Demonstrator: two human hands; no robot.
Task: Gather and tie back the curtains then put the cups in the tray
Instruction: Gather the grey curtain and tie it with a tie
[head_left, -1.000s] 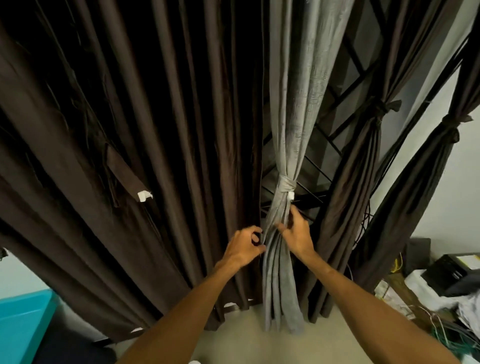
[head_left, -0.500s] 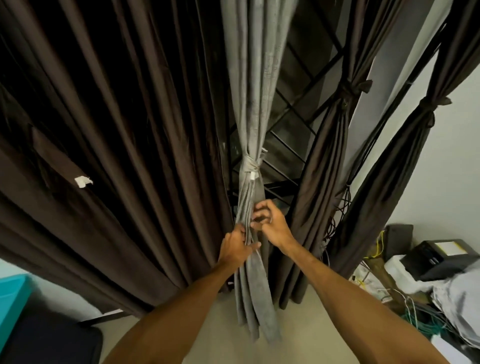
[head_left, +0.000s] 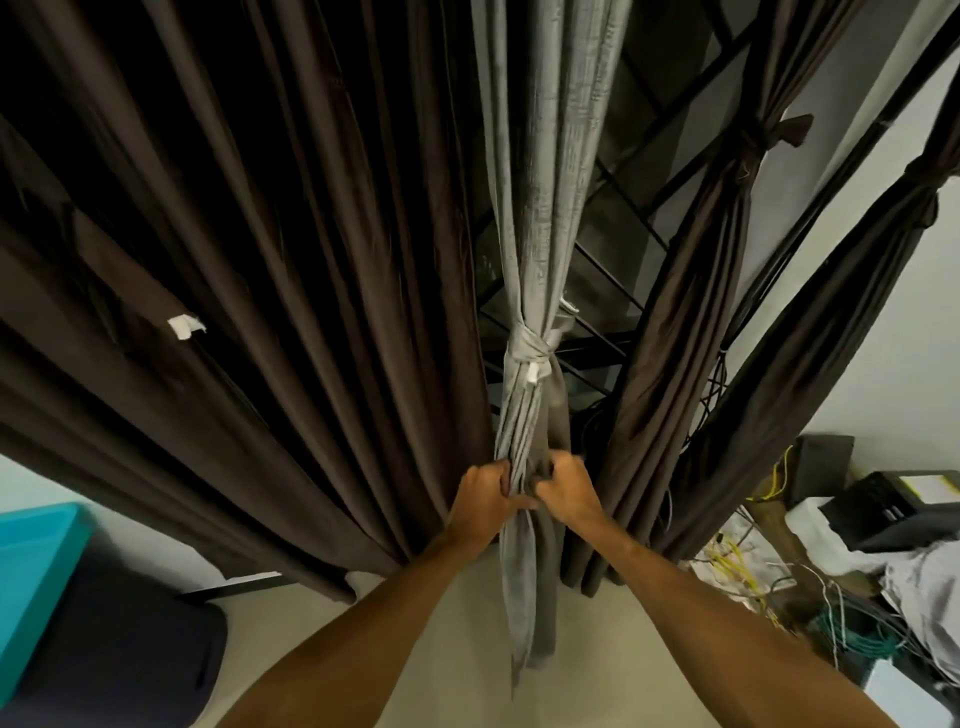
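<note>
Hands: left grip (head_left: 480, 501) and right grip (head_left: 569, 488) both hold the gray curtain (head_left: 540, 208) | done: knot (head_left: 530, 347) tied above the grips | to do: brown curtain (head_left: 260, 260) beside left grip hangs loose; cups, tray not seen

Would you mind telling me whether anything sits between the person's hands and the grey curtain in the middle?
Nothing visible does. The left hand and the right hand both grip the grey curtain directly, just below its knot. The loose brown curtain hangs beside them on the left, not in between.
</note>
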